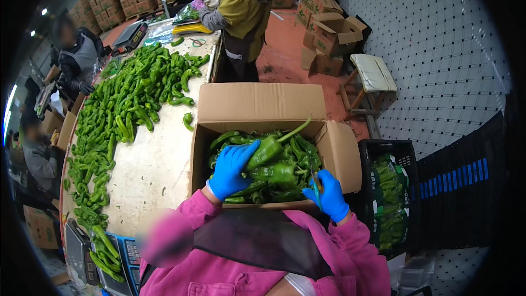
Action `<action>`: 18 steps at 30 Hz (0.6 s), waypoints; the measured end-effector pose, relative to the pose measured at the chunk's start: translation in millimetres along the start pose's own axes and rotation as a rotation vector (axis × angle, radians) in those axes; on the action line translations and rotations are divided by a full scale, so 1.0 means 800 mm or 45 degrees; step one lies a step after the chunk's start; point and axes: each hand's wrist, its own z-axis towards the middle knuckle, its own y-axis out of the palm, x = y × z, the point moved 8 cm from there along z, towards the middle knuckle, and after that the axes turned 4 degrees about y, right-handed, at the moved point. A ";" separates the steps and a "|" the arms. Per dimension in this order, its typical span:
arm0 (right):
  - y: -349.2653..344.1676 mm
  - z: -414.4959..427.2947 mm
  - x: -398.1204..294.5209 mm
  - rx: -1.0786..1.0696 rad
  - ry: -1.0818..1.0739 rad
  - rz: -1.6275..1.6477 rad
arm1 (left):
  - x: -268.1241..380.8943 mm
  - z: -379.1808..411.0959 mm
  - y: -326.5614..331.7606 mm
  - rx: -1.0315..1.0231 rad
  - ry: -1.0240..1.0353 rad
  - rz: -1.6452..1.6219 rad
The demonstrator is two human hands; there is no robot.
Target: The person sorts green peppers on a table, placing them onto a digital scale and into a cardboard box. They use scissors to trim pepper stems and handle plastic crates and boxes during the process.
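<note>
Right before me stands an open cardboard box (263,102) filled with green peppers (306,148). My left hand (233,170), in a blue glove, holds a large green pepper (265,153) by its lower end; its long stem points up and right. A second large pepper (274,172) lies just under it, and whether my fingers also hold that one I cannot tell. In my blue-gloved right hand (331,197) is a pair of scissors (317,192) with a teal handle. Their blades point up over the box's right side.
Loose green peppers (135,86) heap along the worktable (152,172) at left, with scales (133,250) at its near end. A black crate (365,193) of bagged peppers stands right. A co-worker (246,16) works ahead; a padded stool (373,72) and cartons (335,35) stand beyond.
</note>
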 end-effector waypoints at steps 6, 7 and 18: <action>-0.009 0.024 -0.028 -0.118 -0.137 -0.073 | 0.028 0.008 0.011 -0.105 0.250 0.223; -0.008 0.024 -0.031 -0.140 -0.134 -0.084 | 0.028 0.007 0.013 -0.107 0.260 0.234; -0.011 0.019 -0.008 0.097 -0.105 0.009 | -0.001 0.009 -0.017 0.008 0.175 0.164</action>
